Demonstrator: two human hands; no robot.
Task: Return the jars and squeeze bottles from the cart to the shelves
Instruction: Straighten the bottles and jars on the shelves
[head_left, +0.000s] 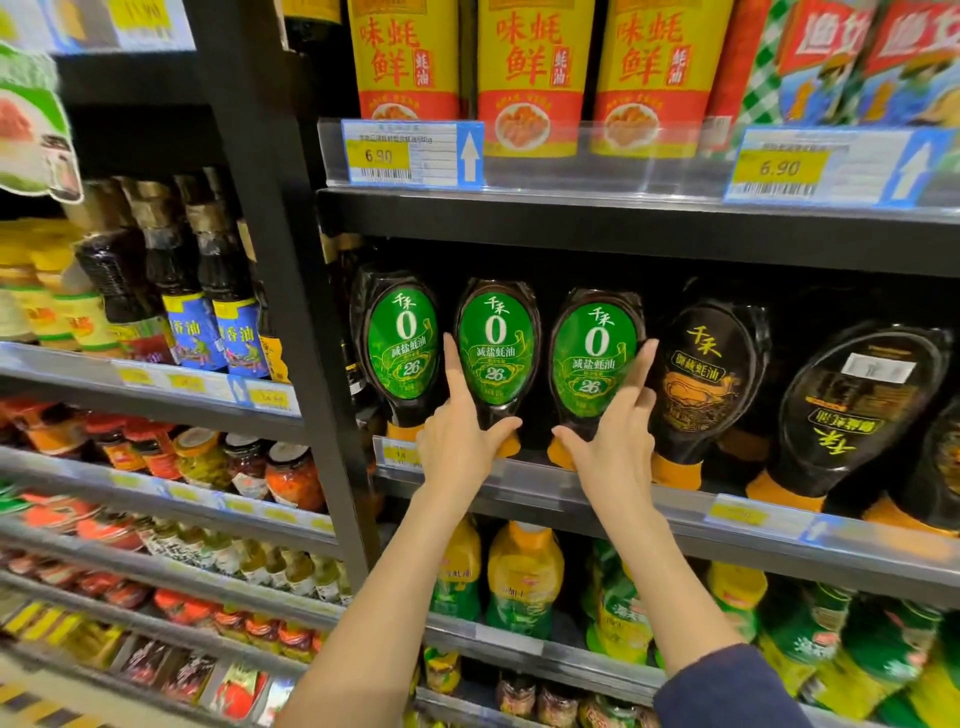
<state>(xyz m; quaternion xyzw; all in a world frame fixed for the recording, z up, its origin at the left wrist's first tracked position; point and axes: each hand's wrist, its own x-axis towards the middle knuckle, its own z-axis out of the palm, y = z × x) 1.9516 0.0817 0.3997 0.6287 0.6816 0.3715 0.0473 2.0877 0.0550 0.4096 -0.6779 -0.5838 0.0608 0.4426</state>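
Where bottles (493, 343) crowd, left hand (457, 441), right hand (615, 441) rest.

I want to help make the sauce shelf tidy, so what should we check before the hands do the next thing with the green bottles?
1. Middle green bottle stands straight on its cap: ok.
2. Right green bottle stands straight: ok.
3. Green labels face front, including the left green bottle: ok.
4. Both bottles are steadied: ok. The left hand touches the middle one and the right hand touches the right one, fingers straight.
5. Neighbours are tidy: not ok. The dark bottle further right leans over.
6. Cart is emptied: cannot tell, as it is out of view.
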